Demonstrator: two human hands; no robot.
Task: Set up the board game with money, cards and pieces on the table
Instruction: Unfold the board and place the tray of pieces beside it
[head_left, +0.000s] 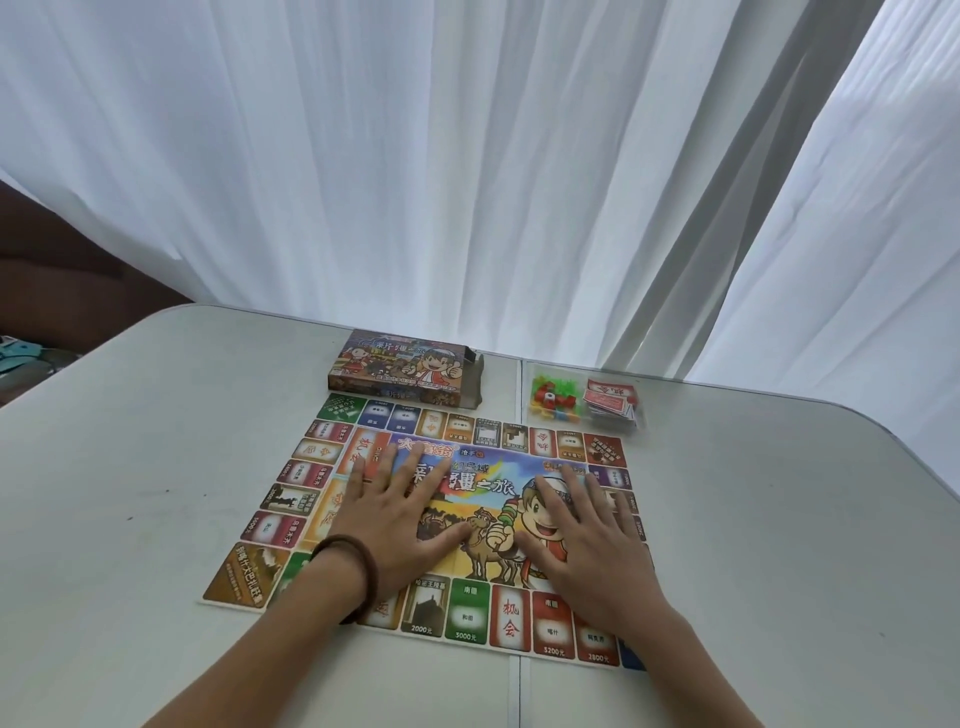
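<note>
Now flattening the board (465, 616), unfolded across the middle of the table (156, 467) and straddling its centre seam (519, 686). Pressing with 2 flat palms: left hand (400, 519) on the left half of the artwork, fingers straight and fanned, gripping nothing; right hand (582, 530) on the right half, fingers likewise straight and spread, holding nothing.

Judged as the smoothing step, with little of the setup done beyond laying the board.

To do it well:
- Sweep both palms outward from the middle toward the table's left and right edges, with even pressure.
- Avoid shoving toward the far edge and nudging the box (400, 371), lying close against the board's far side.
- Check all 4 corners for lift.
- Hold the beaded bracelet (358, 566) on the left wrist clear of the paper.

Afterwards, probably reach toward the table's far edge, right of the seam, for the clear pack of coloured pieces (553, 400) and the stack of red-backed cards (610, 402), both off the board and just beyond its far-right corner.

No money identifiable anywhere; possibly tucked among the cards or inside the box, open at its right end.
</note>
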